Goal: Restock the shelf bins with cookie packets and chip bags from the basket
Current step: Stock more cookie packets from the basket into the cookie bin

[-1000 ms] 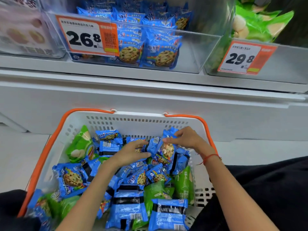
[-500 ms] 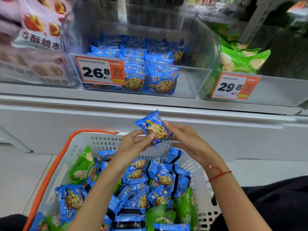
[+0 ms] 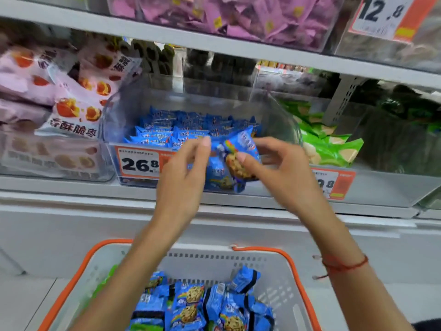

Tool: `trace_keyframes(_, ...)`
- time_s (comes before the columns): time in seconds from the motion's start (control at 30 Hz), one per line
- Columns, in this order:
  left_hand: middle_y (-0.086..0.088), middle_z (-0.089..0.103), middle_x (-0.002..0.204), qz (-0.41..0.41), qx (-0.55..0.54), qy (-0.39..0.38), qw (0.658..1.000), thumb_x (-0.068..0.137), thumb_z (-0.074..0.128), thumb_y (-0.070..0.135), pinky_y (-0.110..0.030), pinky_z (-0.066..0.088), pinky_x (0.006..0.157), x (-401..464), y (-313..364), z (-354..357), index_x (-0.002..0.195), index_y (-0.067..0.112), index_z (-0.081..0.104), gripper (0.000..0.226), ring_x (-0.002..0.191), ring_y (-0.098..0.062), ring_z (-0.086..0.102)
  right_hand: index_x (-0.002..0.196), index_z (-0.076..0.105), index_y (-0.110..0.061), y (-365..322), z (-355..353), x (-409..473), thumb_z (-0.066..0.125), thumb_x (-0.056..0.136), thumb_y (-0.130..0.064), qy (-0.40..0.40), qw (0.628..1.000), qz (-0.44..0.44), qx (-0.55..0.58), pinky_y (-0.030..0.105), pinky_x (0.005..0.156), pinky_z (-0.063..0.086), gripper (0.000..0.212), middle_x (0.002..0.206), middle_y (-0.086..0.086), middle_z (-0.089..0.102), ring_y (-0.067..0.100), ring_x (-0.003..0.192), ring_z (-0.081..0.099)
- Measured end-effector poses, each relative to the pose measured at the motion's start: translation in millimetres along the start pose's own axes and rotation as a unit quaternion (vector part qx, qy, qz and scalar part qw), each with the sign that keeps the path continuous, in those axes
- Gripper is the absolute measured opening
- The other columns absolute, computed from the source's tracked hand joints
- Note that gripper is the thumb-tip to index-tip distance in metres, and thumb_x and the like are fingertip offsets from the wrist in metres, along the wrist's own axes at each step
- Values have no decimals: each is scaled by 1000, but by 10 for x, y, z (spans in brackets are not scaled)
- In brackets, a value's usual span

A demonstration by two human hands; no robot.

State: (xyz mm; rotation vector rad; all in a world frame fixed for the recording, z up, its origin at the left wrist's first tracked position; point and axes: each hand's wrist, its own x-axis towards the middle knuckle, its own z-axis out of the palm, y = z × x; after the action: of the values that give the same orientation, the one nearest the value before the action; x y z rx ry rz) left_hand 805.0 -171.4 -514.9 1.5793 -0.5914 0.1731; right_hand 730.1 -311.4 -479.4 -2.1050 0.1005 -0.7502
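Head view: both hands raised in front of the middle shelf, the basket below them.
Right hand (image 3: 286, 173): it pinches a blue cookie packet (image 3: 239, 154) between thumb and curled fingers (image 3: 241, 157); a red string sits round the wrist.
Left hand (image 3: 183, 177): fingers loosely bent and a little spread, the tips just beside the packet's left edge; whether they touch it I cannot tell, and they grip nothing that shows.
Held packet: tilted, cookie picture facing the camera, at the front lip of the clear bin, over the bin's front wall.
Clear bin (image 3: 114, 130): on the middle shelf, holding rows of matching blue cookie packets (image 3: 167, 134), with more of them seen through the front wall below the hands.
Price tag (image 3: 137, 163): orange and white, reads 26.8, fixed to the front of the clear bin, partly covered by the left hand.
Right bin (image 3: 393, 187): beside the clear bin, holding green chip bags (image 3: 331, 146); its price tag (image 3: 334, 183) is partly hidden behind the right wrist.
Left bin (image 3: 47, 158): beside the clear bin on the other side, with pink snack bags (image 3: 71, 96) piled in and above it.
Top shelf: purple packets (image 3: 238, 20) in a clear container, and a tag reading 12.8 (image 3: 381, 15) at the right.
Basket (image 3: 214, 259): white with an orange rim, low in the frame between the forearms, holding blue cookie packets (image 3: 191, 304), with a bit of green wrapper (image 3: 107, 280) at its left side.
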Motion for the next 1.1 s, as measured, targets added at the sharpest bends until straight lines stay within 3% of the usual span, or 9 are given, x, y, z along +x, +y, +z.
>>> trace_keyframes(0.1, 16, 67, 95, 50, 112, 2, 992, 90, 47, 46, -35, 48, 89, 518, 131, 29, 104, 34, 58, 22, 94, -8, 62, 92, 72, -20, -140, -267, 354, 81, 73, -23, 36, 998, 3, -59, 12, 60, 51, 22, 73, -6, 70, -10, 57, 58)
trace_keyframes(0.17, 13, 64, 107, 72, 233, -39, 969, 94, 50, 32, -36, 46, 89, 874, 103, 113, 119, 28, 55, 26, 103, -13, 58, 90, 73, -22, -142, -377, 589, 85, 66, -33, 44, 988, 20, -144, 17, 64, 51, 29, 71, -5, 70, -7, 55, 58)
trace_keyframes(0.3, -11, 51, 134, 71, 457, -223, 858, 98, 44, 28, -41, 40, 93, 1366, -197, 401, 136, 18, 46, 39, 124, -32, 45, 93, 71, -24, 31, -334, 997, 85, 66, -35, 39, 959, 22, -281, 27, 74, 51, 32, 74, -4, 67, 8, 71, 64)
trace_keyframes(0.4, -7, 34, 151, 29, 535, -334, 775, 102, 31, 38, -45, 31, 105, 1471, -404, 537, 147, 24, 33, 47, 135, -31, 33, 103, 69, -26, 208, -214, 1231, 80, 70, -34, 21, 930, 9, -366, 35, 81, 52, 36, 94, -1, 70, 21, 96, 64)
trace_keyframes(0.47, -3, 23, 156, 15, 559, -367, 744, 104, 21, 41, -47, 23, 110, 1505, -476, 552, 150, 26, 26, 49, 140, -30, 24, 108, 67, -26, 323, -148, 1391, 77, 72, -33, 4, 908, 6, -419, 36, 83, 51, 38, 106, 2, 70, 26, 103, 62)
trace_keyframes(0.6, -3, 23, 156, 22, 574, -357, 736, 104, 18, 40, -47, 20, 111, 1485, -468, 537, 150, 24, 25, 49, 140, -28, 24, 105, 68, -18, 494, -19, 1641, 73, 77, -26, -43, 854, 3, -518, 31, 74, 47, 29, 109, 9, 66, 30, 101, 62)
trace_keyframes(0.67, -4, 24, 156, 22, 578, -354, 735, 104, 19, 38, -47, 19, 112, 1465, -451, 551, 150, 23, 26, 49, 140, -28, 24, 106, 67, -11, 584, 29, 1742, 72, 78, -18, -54, 836, 21, -546, 32, 77, 50, 30, 111, 13, 65, 31, 102, 62)
trace_keyframes(0.93, -3, 20, 157, 21, 571, -348, 743, 104, 21, 37, -46, 18, 112, 1459, -453, 550, 151, 25, 23, 49, 141, -27, 20, 108, 70, -12, 831, 197, 1888, 80, 74, -15, -164, 827, 102, -529, 34, 87, 53, 35, 114, 12, 66, 31, 104, 62)
trace_keyframes(1.1, -5, 20, 157, 14, 572, -345, 744, 104, 23, 34, -48, 15, 113, 1459, -447, 564, 151, 23, 23, 48, 142, -27, 19, 104, 71, -17, 828, 164, 1914, 82, 71, -13, -217, 822, 90, -518, 27, 78, 47, 36, 114, 11, 64, 30, 101, 61)
